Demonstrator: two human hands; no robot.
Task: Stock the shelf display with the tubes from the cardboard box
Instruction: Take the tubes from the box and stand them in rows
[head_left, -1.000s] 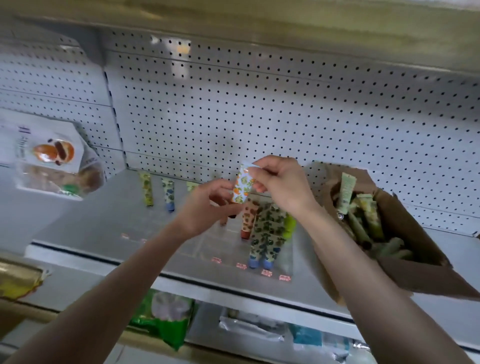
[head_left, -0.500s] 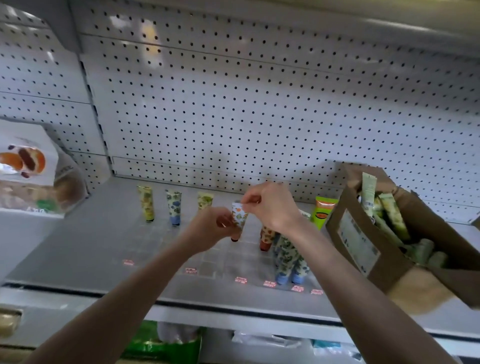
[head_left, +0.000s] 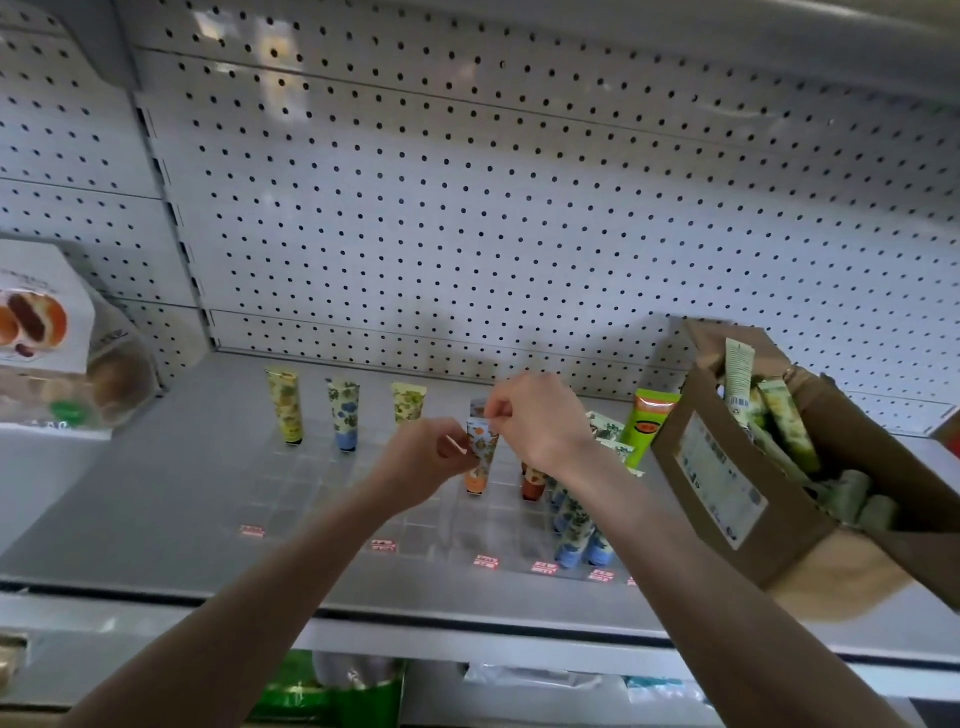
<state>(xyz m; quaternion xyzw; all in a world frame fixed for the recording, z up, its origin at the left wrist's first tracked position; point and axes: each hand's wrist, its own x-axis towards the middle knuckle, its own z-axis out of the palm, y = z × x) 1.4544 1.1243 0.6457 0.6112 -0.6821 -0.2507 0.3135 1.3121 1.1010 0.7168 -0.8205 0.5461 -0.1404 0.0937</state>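
A floral tube with an orange cap (head_left: 479, 460) stands cap-down in the clear divider tray (head_left: 311, 499) on the grey shelf (head_left: 156, 493). My right hand (head_left: 535, 421) pinches its crimped top and my left hand (head_left: 426, 462) holds its side. Three tubes stand at the tray's back: a yellow one (head_left: 284, 405), a blue-capped one (head_left: 344, 413) and another yellow one (head_left: 409, 402). More tubes (head_left: 576, 525) are lined up under my right forearm. The open cardboard box (head_left: 737, 483) at the right holds several green tubes (head_left: 779, 421).
A pegboard wall (head_left: 519, 208) backs the shelf. A bagged bread package (head_left: 57, 338) sits at the left on a neighbouring shelf. A bright green tube (head_left: 647, 421) stands by the box. Red price tags (head_left: 485, 561) line the front. Packaged goods (head_left: 332, 686) lie on the shelf below.
Both hands have lowered the orange-capped tube from in front of the pegboard down into the tray, where it now stands. The view has moved closer to the shelf.
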